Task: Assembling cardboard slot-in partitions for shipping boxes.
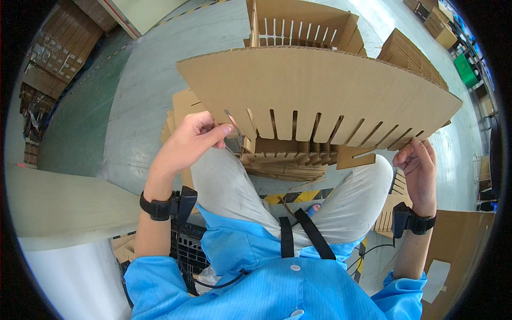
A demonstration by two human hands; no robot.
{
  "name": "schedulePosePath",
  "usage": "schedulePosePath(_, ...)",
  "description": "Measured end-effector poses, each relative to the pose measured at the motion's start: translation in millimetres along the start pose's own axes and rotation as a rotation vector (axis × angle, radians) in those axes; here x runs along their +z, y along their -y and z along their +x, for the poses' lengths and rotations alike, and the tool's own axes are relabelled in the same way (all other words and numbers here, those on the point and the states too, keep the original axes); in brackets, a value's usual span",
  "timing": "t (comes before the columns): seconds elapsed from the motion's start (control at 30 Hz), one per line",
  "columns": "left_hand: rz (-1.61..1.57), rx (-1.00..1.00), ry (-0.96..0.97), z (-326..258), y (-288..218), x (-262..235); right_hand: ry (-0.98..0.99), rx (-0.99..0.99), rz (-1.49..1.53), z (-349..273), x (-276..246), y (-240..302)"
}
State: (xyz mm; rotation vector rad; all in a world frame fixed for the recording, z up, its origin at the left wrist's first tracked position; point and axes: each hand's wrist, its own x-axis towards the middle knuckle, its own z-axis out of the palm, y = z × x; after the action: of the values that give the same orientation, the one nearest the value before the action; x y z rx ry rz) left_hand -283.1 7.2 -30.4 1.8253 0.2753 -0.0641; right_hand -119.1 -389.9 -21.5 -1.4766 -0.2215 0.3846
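A broad, smooth panel of tan corrugated cardboard point(320, 80), narrow slots combing its lower edge, spans above the knees, pinched near its lower left corner by the bare left hand point(196, 136) and near its lower right by the bare right hand point(418, 157). Beyond rises an open-topped brown cardboard structure with slotted walls point(306, 21); a green plastic bin's point(466, 71) contents are indistinct.

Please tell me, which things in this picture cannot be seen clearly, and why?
In the head view:
Large slotted cardboard sheet: far face turned away from the camera.
Cardboard dividers beyond it: partly hidden by the sheet, cut off by the upper edge.
Left hand: some fingers hidden by its thumb.
Black crate: partly covered by the blue garment.
Stacked boxes: pale patches too small to make out.
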Motion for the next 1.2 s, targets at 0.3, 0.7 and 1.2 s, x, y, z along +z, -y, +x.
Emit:
schedulePosePath(0.3,-0.006,-0.005,-0.022,0.4,-2.9,4.1,-0.025,0.002,-0.012,-0.5,0.1,-0.4)
schedulePosePath(0.7,-0.098,0.053,-0.123,2.6,3.1,14.4,-0.038,0.019,0.002,-0.8,1.7,2.2)
schedulePosePath(1.2,-0.186,0.017,-0.307,-10.7,-11.4,27.3,-0.039,0.058,0.013,2.0,6.0,11.7)
